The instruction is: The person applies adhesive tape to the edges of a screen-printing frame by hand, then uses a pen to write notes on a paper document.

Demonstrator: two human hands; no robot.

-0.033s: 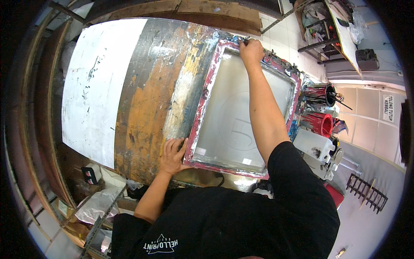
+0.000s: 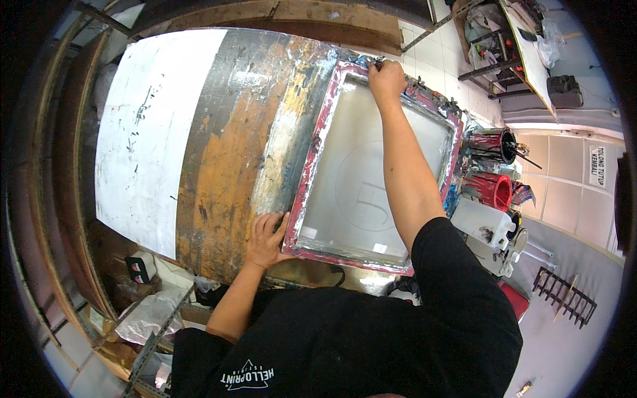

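A screen-printing frame (image 2: 312, 172) with a red-stained border and grey mesh lies on the paint-smeared table (image 2: 225, 152). A faint circle with a letter shape shows in the mesh (image 2: 361, 186). My left hand (image 2: 265, 239) rests flat, fingers spread, on the table at the frame's near left corner, touching its edge. My right hand (image 2: 386, 78) reaches across the mesh to the frame's far edge. Its fingers are closed around a small dark object (image 2: 373, 64) there. What that object is I cannot make out.
Paint cans, one black (image 2: 490, 144) and one red (image 2: 490, 189), stand right of the frame beside a white canister (image 2: 481, 224). A white sheet (image 2: 149, 132) covers the table's left part. A dark rack (image 2: 564, 295) lies on the floor at right; shelves (image 2: 504, 46) stand at the far right.
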